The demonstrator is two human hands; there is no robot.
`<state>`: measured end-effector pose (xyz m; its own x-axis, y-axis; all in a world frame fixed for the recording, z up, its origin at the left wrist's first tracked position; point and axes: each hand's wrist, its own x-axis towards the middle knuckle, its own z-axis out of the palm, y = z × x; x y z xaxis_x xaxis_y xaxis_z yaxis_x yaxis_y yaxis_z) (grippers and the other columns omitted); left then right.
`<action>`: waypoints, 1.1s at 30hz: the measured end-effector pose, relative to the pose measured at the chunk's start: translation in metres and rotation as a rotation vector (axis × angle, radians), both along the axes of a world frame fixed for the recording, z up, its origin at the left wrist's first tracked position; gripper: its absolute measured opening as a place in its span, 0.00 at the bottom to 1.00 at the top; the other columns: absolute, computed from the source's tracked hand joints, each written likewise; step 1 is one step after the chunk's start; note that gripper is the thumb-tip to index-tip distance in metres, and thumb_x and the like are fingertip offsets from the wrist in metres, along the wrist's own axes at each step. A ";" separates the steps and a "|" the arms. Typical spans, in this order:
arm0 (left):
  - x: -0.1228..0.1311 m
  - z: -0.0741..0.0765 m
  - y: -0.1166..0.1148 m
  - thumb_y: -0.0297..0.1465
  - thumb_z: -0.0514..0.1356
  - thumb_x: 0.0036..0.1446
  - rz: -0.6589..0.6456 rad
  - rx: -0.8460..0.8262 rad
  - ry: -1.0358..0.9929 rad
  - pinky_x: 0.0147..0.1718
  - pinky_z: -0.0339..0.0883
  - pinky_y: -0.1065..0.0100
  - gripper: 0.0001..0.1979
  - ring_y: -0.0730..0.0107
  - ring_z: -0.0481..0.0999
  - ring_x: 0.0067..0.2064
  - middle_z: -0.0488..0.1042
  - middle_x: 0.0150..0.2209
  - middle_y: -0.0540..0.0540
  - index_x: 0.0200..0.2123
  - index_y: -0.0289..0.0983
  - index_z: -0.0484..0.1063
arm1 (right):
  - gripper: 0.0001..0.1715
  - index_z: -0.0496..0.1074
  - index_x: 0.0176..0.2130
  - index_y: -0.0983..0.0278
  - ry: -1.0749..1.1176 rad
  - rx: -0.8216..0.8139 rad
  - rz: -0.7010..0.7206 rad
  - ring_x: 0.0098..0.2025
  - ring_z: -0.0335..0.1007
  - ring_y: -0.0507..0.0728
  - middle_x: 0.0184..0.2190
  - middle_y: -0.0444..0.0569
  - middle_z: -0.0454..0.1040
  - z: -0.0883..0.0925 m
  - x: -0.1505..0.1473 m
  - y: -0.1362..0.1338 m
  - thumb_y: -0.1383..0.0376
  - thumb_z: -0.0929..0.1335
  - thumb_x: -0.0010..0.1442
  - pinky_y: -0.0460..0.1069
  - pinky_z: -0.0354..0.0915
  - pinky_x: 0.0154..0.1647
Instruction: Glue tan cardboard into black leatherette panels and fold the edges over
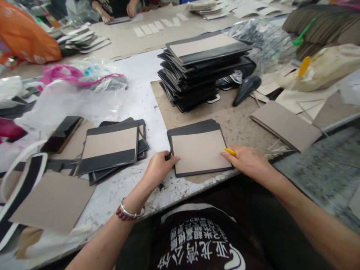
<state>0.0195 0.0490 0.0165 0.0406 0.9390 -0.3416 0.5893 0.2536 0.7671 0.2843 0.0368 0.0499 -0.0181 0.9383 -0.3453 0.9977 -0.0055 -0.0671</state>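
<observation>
A beige panel with black borders (198, 152) lies in front of me near the table edge, on top of another dark panel. My left hand (161, 168) is closed at its left edge, thumb on the beige face. Something small and black shows by those fingers; I cannot make out what it is. At the right edge, my right hand (247, 161) is closed around a slim yellow tool (230, 151), mostly hidden by the fingers. To the left rests a small pile of similar panels (111, 144).
Beyond the panel rises a tall stack of black-edged panels (194, 77). A black-handled tool (247, 89) and beige boards (287, 123) lie right. On the left are a phone (62, 133), plastic bags (75, 99) and a loose board (53, 202). A co-worker's hands (107, 18) are across the table.
</observation>
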 end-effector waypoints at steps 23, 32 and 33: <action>0.002 0.005 -0.002 0.45 0.59 0.44 0.012 -0.074 0.022 0.15 0.48 0.72 0.16 0.76 0.55 0.15 0.60 0.12 0.56 0.21 0.38 0.63 | 0.23 0.71 0.38 0.63 -0.011 0.000 0.013 0.38 0.73 0.62 0.35 0.55 0.76 0.007 -0.005 -0.002 0.53 0.56 0.64 0.51 0.63 0.37; 0.001 0.004 -0.002 0.46 0.58 0.45 -0.005 -0.103 0.028 0.14 0.48 0.72 0.17 0.76 0.55 0.15 0.59 0.12 0.56 0.21 0.39 0.61 | 0.20 0.71 0.37 0.64 0.029 0.050 0.007 0.37 0.74 0.62 0.33 0.55 0.77 0.009 -0.006 -0.005 0.55 0.57 0.64 0.50 0.64 0.35; 0.002 0.004 -0.002 0.46 0.58 0.46 -0.002 -0.109 0.032 0.14 0.48 0.72 0.16 0.76 0.56 0.15 0.59 0.12 0.56 0.21 0.39 0.62 | 0.20 0.71 0.37 0.63 0.036 0.054 0.008 0.37 0.74 0.62 0.33 0.54 0.77 0.009 -0.006 -0.005 0.55 0.57 0.64 0.50 0.64 0.34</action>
<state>0.0211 0.0471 0.0209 0.0303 0.8963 -0.4425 0.6137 0.3327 0.7160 0.2783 0.0314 0.0588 -0.0374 0.9555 -0.2927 0.9947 0.0075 -0.1025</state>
